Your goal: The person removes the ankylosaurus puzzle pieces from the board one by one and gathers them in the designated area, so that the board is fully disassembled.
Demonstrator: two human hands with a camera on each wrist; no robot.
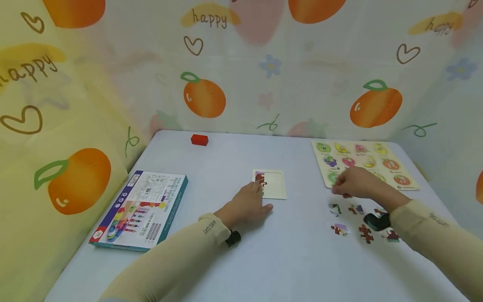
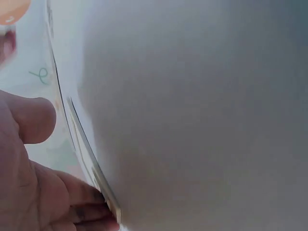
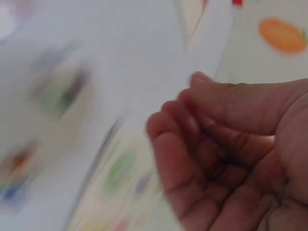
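My left hand (image 1: pixel 246 204) rests at the left edge of a small cream puzzle tray (image 1: pixel 275 185), its fingers touching the frame. A brown-and-purple puzzle piece (image 1: pixel 259 177) lies in the tray's upper left; the hand covers the area below. In the left wrist view the fingertips touch the tray's edge (image 2: pixel 91 161). My right hand (image 1: pixel 357 183) hovers over the near left corner of a fruit-picture board (image 1: pixel 323 167). Its fingers curl loosely, and the right wrist view shows nothing held in them. Several loose puzzle pieces (image 1: pixel 366 233) lie just nearer than this hand.
On the left lies a flat box (image 1: pixel 147 209) with a teal side and printed pictures. A red block (image 1: pixel 199 139) sits near the back edge of the white table (image 1: pixel 286 260). Fruit-patterned cloth (image 1: pixel 234 67) hangs behind and at the sides.
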